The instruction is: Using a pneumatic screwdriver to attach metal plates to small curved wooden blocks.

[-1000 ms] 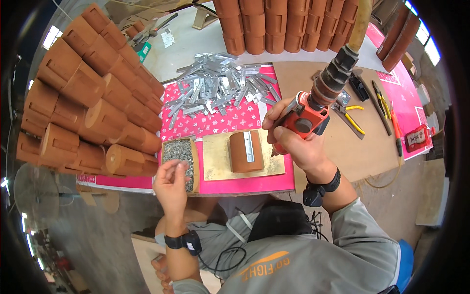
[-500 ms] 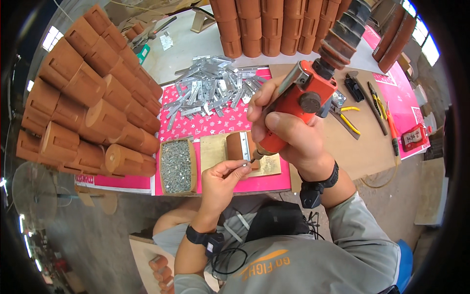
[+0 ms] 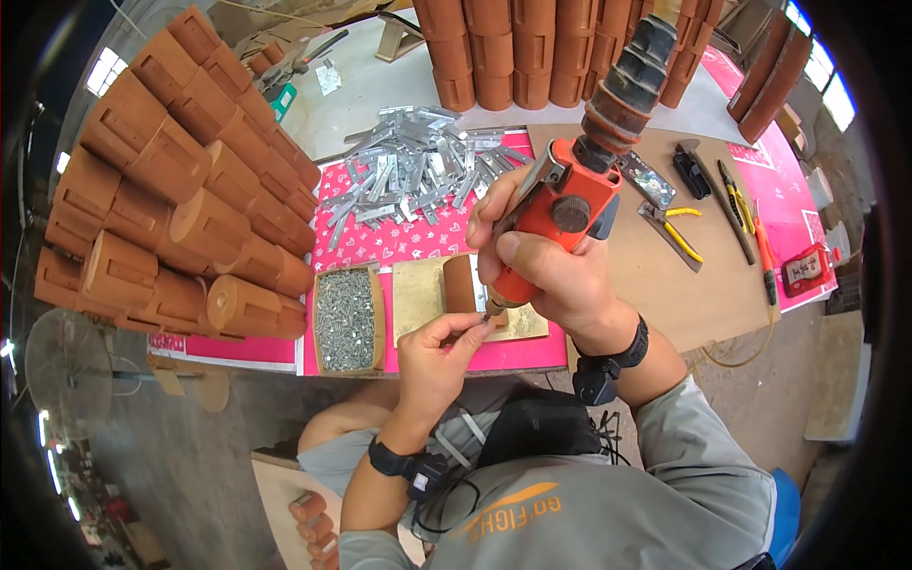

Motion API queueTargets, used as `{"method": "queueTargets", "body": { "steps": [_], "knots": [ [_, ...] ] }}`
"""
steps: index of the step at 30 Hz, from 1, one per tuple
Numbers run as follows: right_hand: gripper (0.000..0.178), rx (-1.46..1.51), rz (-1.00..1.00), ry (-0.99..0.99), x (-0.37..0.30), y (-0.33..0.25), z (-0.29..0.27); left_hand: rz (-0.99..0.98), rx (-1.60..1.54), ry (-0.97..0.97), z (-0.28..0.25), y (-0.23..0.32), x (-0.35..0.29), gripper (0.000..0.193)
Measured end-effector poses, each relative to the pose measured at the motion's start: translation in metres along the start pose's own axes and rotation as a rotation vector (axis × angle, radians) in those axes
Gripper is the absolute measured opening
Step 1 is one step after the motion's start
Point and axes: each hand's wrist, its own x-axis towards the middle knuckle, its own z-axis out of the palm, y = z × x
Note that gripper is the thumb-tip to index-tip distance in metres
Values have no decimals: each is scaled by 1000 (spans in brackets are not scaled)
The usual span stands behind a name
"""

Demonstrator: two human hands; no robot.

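The tightest spot is mid-frame, where the left hand (image 3: 429, 353), the right hand (image 3: 568, 280) and the red power tool (image 3: 560, 204) crowd the brown cylinder (image 3: 459, 285). The tool's ridged connector (image 3: 627, 90) slants to the upper right, barring the way across. Stacked cylinders (image 3: 180, 199) wall off the left of the frame; upright cylinders (image 3: 532, 57) line the top. A heap of metal strips (image 3: 423, 166) blocks the upper middle. Below it, above the carton (image 3: 380, 328) of screws, patterned pink sheet (image 3: 356, 249) lies open. The widest bare stretch is brown cardboard (image 3: 684, 304) right of centre, with yellow-handled pliers (image 3: 681, 236) at its upper part.
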Motion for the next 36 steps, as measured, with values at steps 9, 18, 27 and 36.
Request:
{"method": "queueTargets", "body": {
  "steps": [9, 18, 27, 36],
  "knots": [
    [19, -36, 54, 17, -6, 0, -3, 75, 103, 62, 8, 3, 5, 10],
    [19, -153, -63, 57, 12, 22, -26, 407, 387, 140, 14, -13, 45, 12],
    [23, -193, -165, 131, 28, 51, -37, 334, 509, 147, 15, -25, 75, 15],
    [24, -208, -120, 122, 32, 56, -48, 236, 563, 137, 16, -22, 74, 15]
  ]
}}
